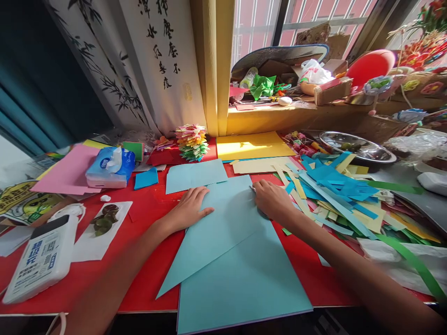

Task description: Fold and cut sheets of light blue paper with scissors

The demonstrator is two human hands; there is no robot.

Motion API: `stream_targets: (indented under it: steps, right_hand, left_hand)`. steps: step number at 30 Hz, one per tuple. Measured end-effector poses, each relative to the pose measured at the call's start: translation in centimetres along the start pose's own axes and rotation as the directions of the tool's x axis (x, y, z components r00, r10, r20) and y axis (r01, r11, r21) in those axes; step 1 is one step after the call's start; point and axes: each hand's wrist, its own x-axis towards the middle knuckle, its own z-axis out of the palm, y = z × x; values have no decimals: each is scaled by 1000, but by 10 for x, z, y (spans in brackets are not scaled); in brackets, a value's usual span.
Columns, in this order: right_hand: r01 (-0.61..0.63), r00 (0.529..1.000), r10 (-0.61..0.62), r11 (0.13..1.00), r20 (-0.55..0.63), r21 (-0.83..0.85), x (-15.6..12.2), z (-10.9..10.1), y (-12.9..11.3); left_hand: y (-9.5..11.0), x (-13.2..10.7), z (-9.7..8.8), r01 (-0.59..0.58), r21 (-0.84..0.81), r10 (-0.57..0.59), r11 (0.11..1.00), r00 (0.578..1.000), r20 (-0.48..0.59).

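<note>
Up ahead to your right, there's the window, with white bars and pink beyond! Sunlight catches the yellow ledge beneath (a bright strip, that). Left of it hangs a pale drape bearing bamboo and brushed characters; farther left, dark teal curtain; before you, red tabletop.

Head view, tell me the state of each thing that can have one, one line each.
Left hand: open, resting on the top sheet
Right hand: curled around a small tool
Small tool: mostly hidden
Top sheet: slanted across the lower sheet
Lower sheet: partly overhanging the table
Paper strips: loosely heaped
Tissue pack: open, tissue poking out
Metal bowl: upright
Paper ornament: standing
</note>
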Motion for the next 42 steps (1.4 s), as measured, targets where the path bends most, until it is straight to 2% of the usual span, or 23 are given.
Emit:
stream_targets:
  steps: [3, 7, 9, 11, 13, 15, 17, 18, 20, 22, 26, 31, 34, 36, 38, 42]
  right_hand:
    - [-35, 999, 34, 998, -21, -43, 0, 1, 5]
    - [-16, 994, 10, 998, -107, -61, -1, 1, 3]
    - [1, 990, 4, 999, -144, 38, -1, 2, 0]
    - [36, 995, -6, 957, -104, 288, 0, 3, -2]
    - [43, 998, -60, 789, 7, 613, 1, 6, -5]
    - [-27, 988, -113, 548, 107, 836, 3, 10, -6]
    - [-118, 980, -108, 356, 167, 927, 5, 13, -6]
    - [-149, 979, -89, 292, 182, 945, 6, 15, -7]
    - [-170, 981, -52, 223, 185, 960, 8, 16, -7]
    - [-169, 983, -37, 199, 180, 965, 7, 15, -8]
    - [-219, 969, -85, 146, 233, 965, 3, 9, -12]
    - [-224, 974, -4, 167, 228, 960, 3, 7, -11]
    - [-240, 971, -7, 77, 241, 968, 4, 7, -11]
    - [-265, 964, -27, -17, 265, 964, 3, 6, -12]
    - [-274, 962, -15, -61, 274, 960, 3, 6, -13]
    - [-248, 969, 21, -6, 248, 969, 1, 7, -13]
  left_hand:
    - [5, -1, -5, -28, -78, 32, 997, 998, 52]
    - [12, -2, -16, -21, -210, 50, 977, 990, 134]
    - [14, -3, -21, -12, -267, 62, 964, 982, 179]
    - [16, -4, -24, -10, -341, 90, 940, 972, 219]
    - [18, -4, -24, -34, -441, 154, 897, 959, 239]
    - [21, -4, -21, -75, -542, 231, 837, 946, 225]
    - [22, -3, -16, -88, -633, 274, 769, 940, 202]
    - [23, -3, -14, -80, -674, 281, 735, 940, 195]
    - [24, -2, -10, -56, -732, 279, 679, 942, 186]
    - [25, -1, -8, -39, -748, 262, 663, 947, 183]
    - [26, -1, -7, -39, -714, 234, 699, 956, 176]
    - [32, -5, -8, -94, -573, 237, 814, 954, 182]
    - [36, -6, -6, -177, -450, 288, 876, 939, 191]
    - [36, -6, -5, -212, -406, 308, 889, 932, 189]
    - [36, -6, -4, -220, -390, 311, 894, 932, 188]
    - [35, -5, -4, -220, -390, 312, 894, 930, 192]
